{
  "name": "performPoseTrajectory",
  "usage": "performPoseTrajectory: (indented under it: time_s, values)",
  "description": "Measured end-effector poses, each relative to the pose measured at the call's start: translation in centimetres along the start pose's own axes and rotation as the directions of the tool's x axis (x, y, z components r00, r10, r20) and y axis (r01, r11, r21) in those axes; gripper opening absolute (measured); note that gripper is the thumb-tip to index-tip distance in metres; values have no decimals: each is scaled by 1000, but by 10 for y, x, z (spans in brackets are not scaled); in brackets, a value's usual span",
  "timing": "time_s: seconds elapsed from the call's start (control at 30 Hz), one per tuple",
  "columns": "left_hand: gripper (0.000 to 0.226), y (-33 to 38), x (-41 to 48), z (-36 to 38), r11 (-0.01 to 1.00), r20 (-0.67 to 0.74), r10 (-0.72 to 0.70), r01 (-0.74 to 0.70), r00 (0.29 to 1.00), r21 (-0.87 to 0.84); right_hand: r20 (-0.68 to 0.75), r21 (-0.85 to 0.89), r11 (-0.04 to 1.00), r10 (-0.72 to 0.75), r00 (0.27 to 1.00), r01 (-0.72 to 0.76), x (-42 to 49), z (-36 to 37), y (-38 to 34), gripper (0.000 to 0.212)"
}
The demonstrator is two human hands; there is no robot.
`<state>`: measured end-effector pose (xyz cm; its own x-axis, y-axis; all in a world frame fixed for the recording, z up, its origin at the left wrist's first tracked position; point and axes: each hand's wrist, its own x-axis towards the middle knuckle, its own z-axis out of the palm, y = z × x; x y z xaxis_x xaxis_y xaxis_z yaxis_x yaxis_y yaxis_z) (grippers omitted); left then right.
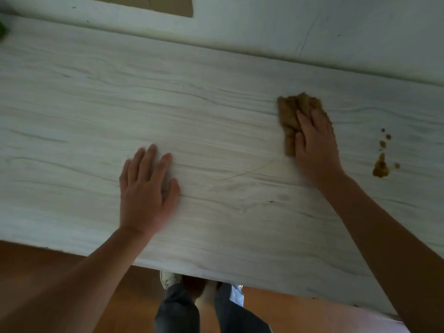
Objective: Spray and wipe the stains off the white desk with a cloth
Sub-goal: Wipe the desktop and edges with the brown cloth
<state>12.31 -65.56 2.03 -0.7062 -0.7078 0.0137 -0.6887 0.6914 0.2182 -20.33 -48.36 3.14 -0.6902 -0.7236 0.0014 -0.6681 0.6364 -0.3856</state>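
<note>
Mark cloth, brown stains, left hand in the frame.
cloth [288, 118]: head view, on its uncovered left part.
brown stains [380, 168]: head view, on the largest blot.
left hand [146, 186]: head view, on the back of the hand.

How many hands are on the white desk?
2. The left hand lies flat on the desk near its middle; the right hand presses a brown cloth farther right, left of the brown stains. None hidden.

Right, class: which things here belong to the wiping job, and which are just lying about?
Job: cloth, stains, white desk, right hand, left hand.
Lying about: green object at the far left, tan panel beyond the desk.
</note>
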Motion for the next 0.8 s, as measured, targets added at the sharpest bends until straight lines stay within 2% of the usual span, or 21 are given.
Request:
performPoseTrajectory:
  time_s: [0.13,0.27,0.43,0.5,0.53,0.63,0.8]
  values:
    - [58,1,0,1,1000,-14,0,0,1000,8,4,32,999,-39,999,39,56,7,-15,52]
    - [58,-1,0,3,1000,-24,3,-3,1000,15,79,55,977,-210,974,206,70,15,-37,50]
    - [59,1,1,2,1000,-31,-3,4,1000,18,204,134,854,-520,829,502,-10,16,-47,46]
    - [59,0,1,3,1000,-34,-1,1,999,20,274,107,807,-585,763,581,-30,10,-32,48]
    - [58,0,1,4,1000,-37,0,1,999,22,286,84,798,-593,752,597,-30,7,-23,49]
    - [58,-2,1,6,1000,-51,4,-3,999,22,223,36,850,-520,825,526,-4,1,-7,46]
    - [58,-2,2,8,1000,-74,12,-10,997,26,90,-1,971,-236,968,237,87,9,-24,52]
